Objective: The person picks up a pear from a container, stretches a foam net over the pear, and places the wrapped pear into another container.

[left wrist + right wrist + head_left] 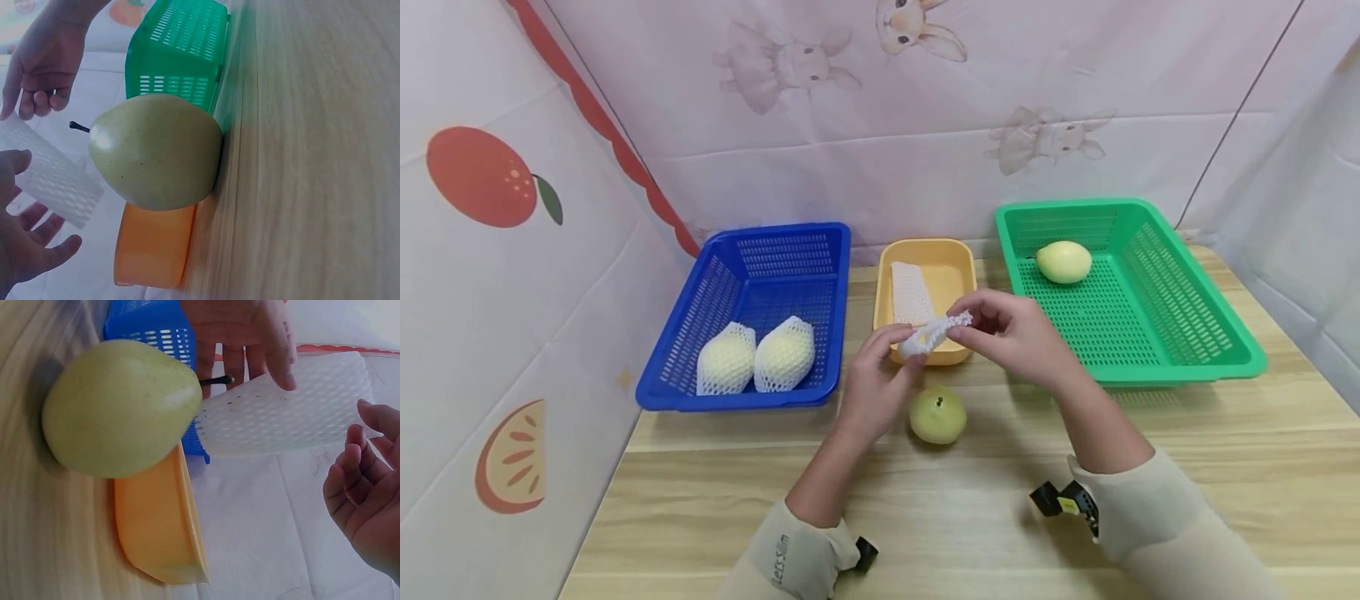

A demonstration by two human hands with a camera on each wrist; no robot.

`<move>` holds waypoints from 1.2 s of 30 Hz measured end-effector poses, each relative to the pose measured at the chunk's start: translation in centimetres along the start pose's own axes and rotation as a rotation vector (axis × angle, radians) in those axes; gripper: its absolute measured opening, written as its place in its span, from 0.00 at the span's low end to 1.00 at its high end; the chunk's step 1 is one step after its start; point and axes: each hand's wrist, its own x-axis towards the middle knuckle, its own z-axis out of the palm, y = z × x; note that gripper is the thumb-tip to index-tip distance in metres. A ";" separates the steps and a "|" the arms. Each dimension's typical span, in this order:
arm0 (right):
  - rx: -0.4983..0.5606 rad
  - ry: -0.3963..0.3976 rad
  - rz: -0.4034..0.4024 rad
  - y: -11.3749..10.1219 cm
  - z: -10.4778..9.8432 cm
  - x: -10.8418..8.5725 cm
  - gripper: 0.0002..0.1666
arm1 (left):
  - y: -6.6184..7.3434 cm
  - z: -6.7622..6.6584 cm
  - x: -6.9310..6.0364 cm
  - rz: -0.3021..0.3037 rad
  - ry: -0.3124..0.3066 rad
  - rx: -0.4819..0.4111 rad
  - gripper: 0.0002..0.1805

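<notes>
Both hands hold a white foam net sleeve [934, 333] above the front of the yellow tray. My right hand [1011, 337] pinches one end between thumb and forefinger, plain in the right wrist view. At the other end is my left hand [876, 375], its thumb on one side of the sleeve [281, 415] and its fingers on the other. Below the hands a bare yellow-green pear [938, 417] stands on the table, stem up; no hand touches it. This pear [156, 153] hides part of the baskets in both wrist views.
A blue basket [741, 402] at the left holds two pears [784, 354] in white nets. The yellow tray [951, 271] holds another flat net sleeve [912, 292]. At the right, a green basket [1120, 333] contains one bare pear [1064, 262]. A printed curtain hangs behind.
</notes>
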 end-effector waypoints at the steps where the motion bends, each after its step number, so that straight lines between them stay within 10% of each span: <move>1: 0.006 0.005 0.002 0.1 0.1 -0.1 0.12 | 0.0 0.0 0.0 0.004 0.012 -0.010 0.13; 11: 0.083 0.086 0.008 1.6 1.1 -1.3 0.23 | -0.2 -0.4 0.0 -0.010 0.051 -0.158 0.12; 23: 0.157 0.108 0.041 2.5 3.5 -2.3 0.25 | 0.6 -0.9 0.0 -0.196 0.048 -0.335 0.15; 36: 0.133 0.108 -0.033 2.1 3.9 -2.4 0.23 | 1.1 -0.9 -0.2 -0.188 -0.001 -0.371 0.18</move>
